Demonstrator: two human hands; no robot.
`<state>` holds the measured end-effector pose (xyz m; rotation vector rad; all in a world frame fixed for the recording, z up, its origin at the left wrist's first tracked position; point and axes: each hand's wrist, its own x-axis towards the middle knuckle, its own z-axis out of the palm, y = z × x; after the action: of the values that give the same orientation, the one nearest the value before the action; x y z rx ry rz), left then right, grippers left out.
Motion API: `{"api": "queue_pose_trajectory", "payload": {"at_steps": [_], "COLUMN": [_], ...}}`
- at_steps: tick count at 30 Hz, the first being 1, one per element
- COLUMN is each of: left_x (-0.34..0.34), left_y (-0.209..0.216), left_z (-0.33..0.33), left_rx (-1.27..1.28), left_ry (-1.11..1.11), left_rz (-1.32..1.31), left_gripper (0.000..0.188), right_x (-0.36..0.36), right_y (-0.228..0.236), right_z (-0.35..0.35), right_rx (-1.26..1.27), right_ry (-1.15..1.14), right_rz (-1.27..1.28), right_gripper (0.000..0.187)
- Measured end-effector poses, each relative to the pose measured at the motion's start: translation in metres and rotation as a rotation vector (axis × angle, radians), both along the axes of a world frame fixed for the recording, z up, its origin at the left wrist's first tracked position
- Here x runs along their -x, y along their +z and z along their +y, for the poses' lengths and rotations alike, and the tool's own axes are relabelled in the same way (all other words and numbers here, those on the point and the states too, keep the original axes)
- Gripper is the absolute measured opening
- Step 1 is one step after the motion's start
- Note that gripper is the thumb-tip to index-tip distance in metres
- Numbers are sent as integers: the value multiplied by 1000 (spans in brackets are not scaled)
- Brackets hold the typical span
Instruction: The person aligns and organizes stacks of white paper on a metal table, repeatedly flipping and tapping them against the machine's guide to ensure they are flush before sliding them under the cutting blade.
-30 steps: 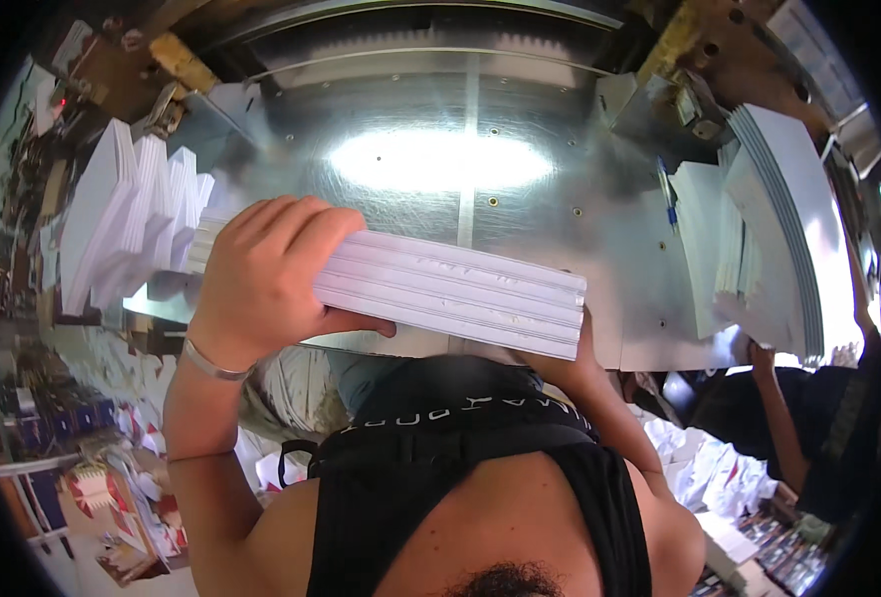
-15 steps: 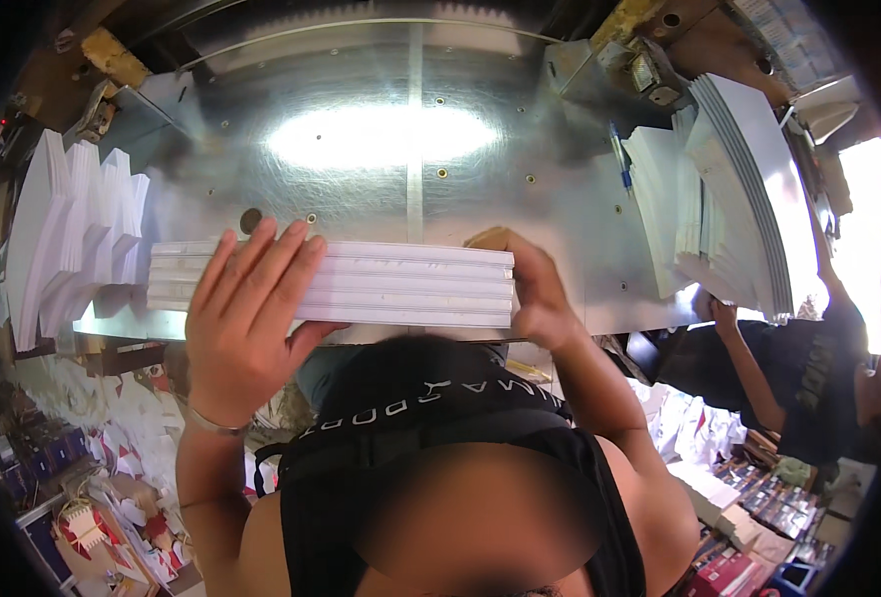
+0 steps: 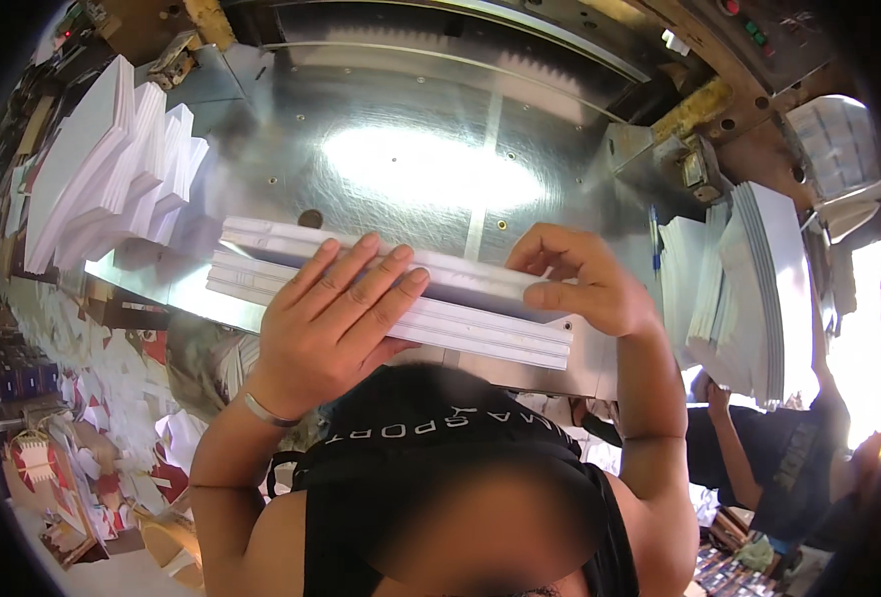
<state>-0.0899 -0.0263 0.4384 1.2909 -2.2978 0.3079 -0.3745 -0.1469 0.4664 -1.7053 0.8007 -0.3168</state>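
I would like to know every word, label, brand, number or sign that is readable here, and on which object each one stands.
Wearer's black shirt: light lettering across it; I do not copy out printed wording.
Co-worker's dark shirt: pale lettering, too blurred to read.
White paper stacks under the left hand: no legible text.
Dark blue boxes: any marking is too small.
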Motion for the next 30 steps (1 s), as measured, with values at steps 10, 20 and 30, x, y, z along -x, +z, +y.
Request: {"api": "queue_pose_trajectory", "payload": {"at_steps": [10,20,30], "left_x": [-1,2,7], "left_y": [-23,-41,-49], "left_z": [6,0,7], "left_rx": [220,401,371], "left_ry": [19,33,149], "left_rz": [112,167,261], "left_gripper": [32,28,30], "right_x": [-33,-44,-54], "right_y": [24,26,44], "right_z": [12,-11,7], "right_rx": [375,291,998], "right_ry": [93,267,123], "right_rz": [-107,134,221], "right_gripper": [47,38,36]}}
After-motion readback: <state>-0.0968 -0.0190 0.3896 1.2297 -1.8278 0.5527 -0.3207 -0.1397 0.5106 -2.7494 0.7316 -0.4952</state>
